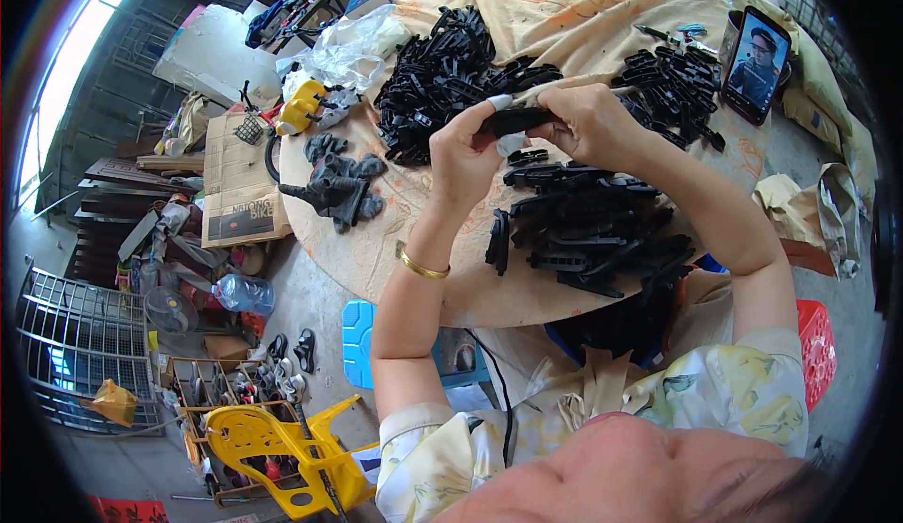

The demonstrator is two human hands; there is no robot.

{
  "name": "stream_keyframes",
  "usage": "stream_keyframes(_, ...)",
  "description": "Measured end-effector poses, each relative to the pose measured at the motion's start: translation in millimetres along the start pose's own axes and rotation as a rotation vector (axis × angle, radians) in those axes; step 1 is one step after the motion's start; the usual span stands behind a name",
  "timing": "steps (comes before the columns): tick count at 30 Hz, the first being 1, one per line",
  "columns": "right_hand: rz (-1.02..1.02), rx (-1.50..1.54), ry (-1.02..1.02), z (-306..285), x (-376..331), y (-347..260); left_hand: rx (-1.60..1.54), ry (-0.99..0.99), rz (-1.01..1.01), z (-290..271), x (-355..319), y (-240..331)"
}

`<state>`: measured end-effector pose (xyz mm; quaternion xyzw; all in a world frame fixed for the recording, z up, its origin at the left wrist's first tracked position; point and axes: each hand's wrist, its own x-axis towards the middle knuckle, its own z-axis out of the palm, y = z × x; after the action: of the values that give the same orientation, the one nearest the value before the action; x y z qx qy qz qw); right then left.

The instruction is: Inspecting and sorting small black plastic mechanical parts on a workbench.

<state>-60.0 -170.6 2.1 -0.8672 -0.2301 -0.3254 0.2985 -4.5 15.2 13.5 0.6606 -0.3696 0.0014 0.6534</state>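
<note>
Both my hands are raised over the round cloth-covered table (320,255), holding one black plastic piece (517,122) between them. My left hand (463,158) pinches its left end; white coverings show on fingertips there. My right hand (594,126) grips the other end with bent fingers. Below the hands lies a loose pile of long black plastic parts (574,227). Beyond the left hand is a bigger heap of similar black parts (433,81), and another heap (673,90) lies past the right hand. The held piece's exact kind cannot be made out.
A phone (757,64) leans upright at the table's far right. Dark grey lumpy objects (340,184) and a yellow item (303,107) sit at the left edge. Clear plastic bags (353,48) lie behind. A blue stool (359,344) and yellow chair (282,448) stand below left.
</note>
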Motion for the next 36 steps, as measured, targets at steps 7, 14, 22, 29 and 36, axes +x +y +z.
stream_keyframes(7, 0.545, 0.836, -0.269, 0, 8, 24, 0.059, -0.363, -0.107, -17, 1, 21)
stream_keyframes(14, 0.223, 0.131, -0.472, 27, 3, 21, 0.297, -0.531, 0.043, -10, 6, 9)
stream_keyframes(22, 0.191, 0.05, -0.209, 25, -4, 18, 1.21, -0.293, 0.376, -46, 82, -38)
stream_keyframes(29, 0.386, 0.513, -0.008, 24, 3, 26, 1.008, -0.179, 0.278, -43, 66, -39)
stream_keyframes(36, 0.3, 0.536, 0.09, 27, 1, 30, 1.067, -0.421, 0.112, -42, 60, -39)
